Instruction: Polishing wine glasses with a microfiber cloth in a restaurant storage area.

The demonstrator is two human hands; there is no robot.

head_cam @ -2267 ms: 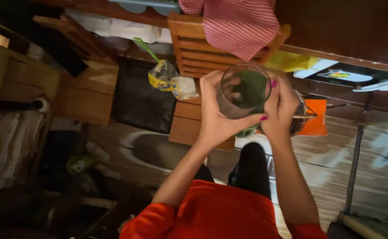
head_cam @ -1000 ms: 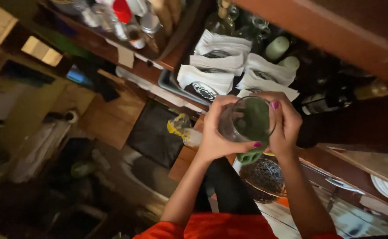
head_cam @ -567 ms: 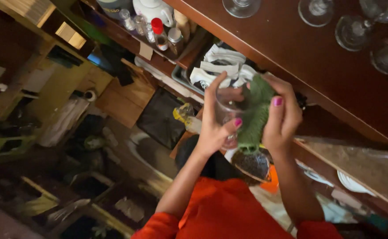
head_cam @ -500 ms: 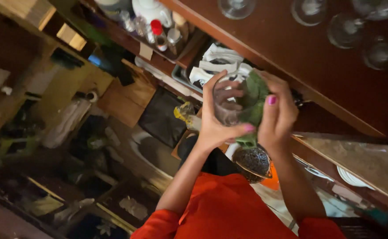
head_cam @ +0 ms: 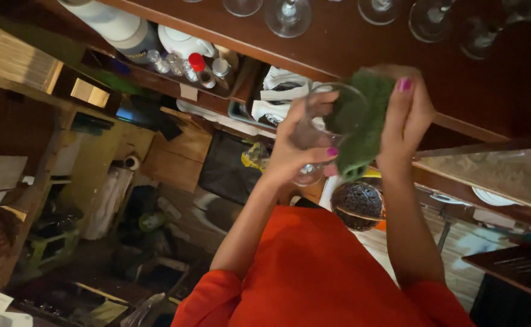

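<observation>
Left hand (head_cam: 292,151) wrapped round a clear glass (head_cam: 329,124), fingers curled, thumb across the front. Glass held up in the air, tipped on its side, mouth turned toward the right hand (head_cam: 406,118). Right hand flat and mostly open, pressing a green cloth (head_cam: 365,124) against the rim and into the glass. Cloth hanging down a little below the glass.

Just above the hands, the long edge of a dark wood shelf (head_cam: 338,36). Very close to the right fingertips, hardly any room there. More glasses (head_cam: 288,15) standing in a row on that shelf, a little way from the held glass. A bit of open air between the glass and the shelf edge.

Under the shelf on the left, a tray with small bottles (head_cam: 199,63), one with a red cap. Beside them, white folded cloths (head_cam: 280,88) right behind the glass. Cannot tell if touching.

Below the hands, a round dark basket (head_cam: 356,203), near but apart. On the right, a stone counter (head_cam: 495,175) with a plate (head_cam: 495,197) under its edge. Down on the left, open room.
</observation>
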